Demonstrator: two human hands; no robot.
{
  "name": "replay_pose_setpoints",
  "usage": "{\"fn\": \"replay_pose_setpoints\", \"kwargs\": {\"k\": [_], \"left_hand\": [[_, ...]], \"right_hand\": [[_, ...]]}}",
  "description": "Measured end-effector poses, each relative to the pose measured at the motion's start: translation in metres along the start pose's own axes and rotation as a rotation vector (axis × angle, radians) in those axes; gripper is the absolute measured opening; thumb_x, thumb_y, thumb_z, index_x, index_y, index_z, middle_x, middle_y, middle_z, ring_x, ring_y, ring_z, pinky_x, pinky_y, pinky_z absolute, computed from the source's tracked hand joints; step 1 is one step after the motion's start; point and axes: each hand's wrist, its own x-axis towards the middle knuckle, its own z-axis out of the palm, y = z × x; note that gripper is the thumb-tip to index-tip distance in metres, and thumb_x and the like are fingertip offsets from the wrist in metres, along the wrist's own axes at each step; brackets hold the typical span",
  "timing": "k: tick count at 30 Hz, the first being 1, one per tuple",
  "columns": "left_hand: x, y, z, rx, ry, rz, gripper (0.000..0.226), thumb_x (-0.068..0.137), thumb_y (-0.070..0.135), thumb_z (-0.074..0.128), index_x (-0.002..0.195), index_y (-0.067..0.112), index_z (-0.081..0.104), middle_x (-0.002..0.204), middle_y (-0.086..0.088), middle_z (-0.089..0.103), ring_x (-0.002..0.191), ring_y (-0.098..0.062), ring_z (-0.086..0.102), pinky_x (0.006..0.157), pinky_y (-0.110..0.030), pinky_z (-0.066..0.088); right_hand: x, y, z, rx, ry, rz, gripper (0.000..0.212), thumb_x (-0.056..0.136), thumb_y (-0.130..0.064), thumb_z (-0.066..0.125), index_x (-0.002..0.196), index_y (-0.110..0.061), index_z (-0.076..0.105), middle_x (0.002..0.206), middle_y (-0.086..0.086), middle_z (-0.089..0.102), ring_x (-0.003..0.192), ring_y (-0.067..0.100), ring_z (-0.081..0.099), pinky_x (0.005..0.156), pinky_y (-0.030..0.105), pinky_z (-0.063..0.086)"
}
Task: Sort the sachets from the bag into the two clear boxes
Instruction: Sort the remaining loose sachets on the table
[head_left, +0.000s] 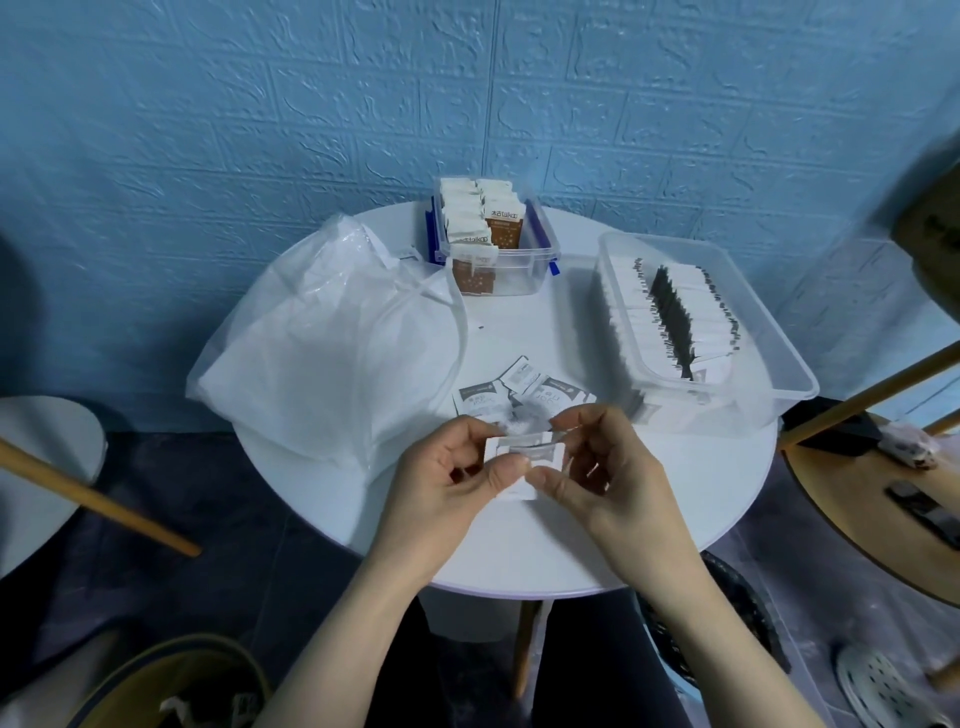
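both the left hand (457, 467) and right hand (597, 467) are pinching a white sachet (522, 457) above the table's (727, 493) near edge. it is probably light and crinkly, though blurred. pinching its sealed edges is suiting it best.

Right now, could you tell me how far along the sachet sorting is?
Well along. The small clear box holds brown sachets and the large clear box a long row of white ones. Left hand and right hand pinch one white sachet. A few loose sachets wait beside the bag.
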Motion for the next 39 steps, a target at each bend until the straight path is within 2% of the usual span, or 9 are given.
{"fn": "replay_pose_setpoints", "kwargs": {"k": [5, 9, 11, 13, 18, 22, 25, 33, 39], "left_hand": [[0.0, -0.001, -0.003, 0.014, -0.029, 0.016, 0.018, 0.079, 0.023, 0.075, 0.09, 0.016, 0.062, 0.081, 0.0, 0.074, 0.071, -0.004, 0.064, 0.064, -0.014, 0.045], [0.001, -0.004, -0.004, 0.16, -0.033, 0.034, 0.015, 0.074, 0.037, 0.07, 0.087, 0.032, 0.064, 0.086, -0.01, 0.068, 0.072, -0.02, 0.054, 0.07, -0.034, 0.043], [0.001, -0.005, -0.004, 0.247, -0.024, 0.039, 0.015, 0.074, 0.036, 0.068, 0.089, 0.039, 0.064, 0.081, -0.005, 0.066, 0.069, -0.023, 0.052, 0.068, -0.037, 0.044], [0.001, -0.006, -0.003, 0.318, -0.005, 0.064, 0.019, 0.072, 0.042, 0.069, 0.09, 0.043, 0.063, 0.064, 0.014, 0.059, 0.059, -0.007, 0.045, 0.059, -0.024, 0.039], [0.001, -0.01, -0.003, 0.333, 0.146, 0.089, 0.016, 0.078, 0.013, 0.078, 0.075, 0.024, 0.067, 0.047, 0.019, 0.045, 0.046, -0.001, 0.032, 0.046, -0.009, 0.025], [0.002, -0.012, -0.003, 0.336, 0.191, 0.069, 0.018, 0.08, 0.008, 0.075, 0.073, 0.022, 0.065, 0.056, 0.018, 0.055, 0.05, 0.001, 0.04, 0.051, -0.011, 0.032], [0.002, -0.013, -0.004, 0.323, 0.176, 0.063, 0.019, 0.083, 0.012, 0.074, 0.082, 0.028, 0.064, 0.065, 0.014, 0.06, 0.057, -0.004, 0.046, 0.056, -0.017, 0.038], [0.002, -0.013, -0.004, 0.328, 0.052, 0.02, 0.032, 0.083, 0.008, 0.072, 0.09, 0.039, 0.066, 0.06, 0.019, 0.061, 0.057, 0.003, 0.052, 0.057, -0.011, 0.039], [0.003, -0.014, -0.002, 0.305, 0.091, 0.003, 0.02, 0.074, 0.029, 0.069, 0.091, 0.04, 0.067, 0.082, -0.003, 0.071, 0.079, -0.032, 0.063, 0.074, -0.046, 0.052]], "right_hand": [[-0.007, 0.001, 0.0, -0.02, -0.055, 0.002, 0.018, 0.075, -0.02, 0.08, 0.081, -0.016, 0.063, 0.067, -0.006, 0.055, 0.056, 0.003, 0.042, 0.056, 0.017, 0.035], [-0.005, 0.004, -0.006, 0.062, -0.004, 0.048, 0.014, 0.079, -0.013, 0.076, 0.074, -0.015, 0.063, 0.069, 0.016, 0.057, 0.058, 0.015, 0.041, 0.057, 0.03, 0.034], [-0.002, 0.006, -0.009, 0.024, 0.01, 0.03, 0.017, 0.079, -0.013, 0.076, 0.075, -0.025, 0.065, 0.067, 0.008, 0.058, 0.056, 0.009, 0.042, 0.056, 0.023, 0.036], [-0.001, 0.006, -0.011, -0.08, -0.013, -0.033, 0.022, 0.08, -0.012, 0.075, 0.079, -0.032, 0.066, 0.067, -0.007, 0.059, 0.056, 0.003, 0.045, 0.056, 0.014, 0.036], [0.012, 0.002, -0.013, -0.228, -0.012, -0.149, 0.005, 0.088, -0.03, 0.065, 0.09, -0.031, 0.069, 0.086, -0.016, 0.066, 0.071, 0.003, 0.056, 0.062, 0.009, 0.037], [0.032, 0.006, -0.016, -0.582, -0.027, -0.111, 0.035, 0.094, -0.025, 0.057, 0.128, -0.024, 0.057, 0.127, -0.011, 0.058, 0.091, 0.017, 0.06, 0.076, 0.033, 0.048], [0.036, 0.007, -0.011, -0.732, -0.126, -0.034, 0.051, 0.088, -0.023, 0.056, 0.139, -0.027, 0.046, 0.145, -0.014, 0.043, 0.118, 0.017, 0.053, 0.086, 0.036, 0.048], [0.024, 0.01, -0.005, -0.727, 0.048, -0.105, 0.028, 0.086, -0.036, 0.059, 0.112, -0.03, 0.065, 0.113, -0.017, 0.061, 0.086, 0.021, 0.065, 0.067, 0.032, 0.05], [0.027, 0.01, -0.01, -0.675, 0.209, -0.153, 0.013, 0.09, -0.029, 0.06, 0.092, -0.021, 0.071, 0.09, -0.002, 0.068, 0.07, 0.029, 0.061, 0.058, 0.035, 0.046]]}}
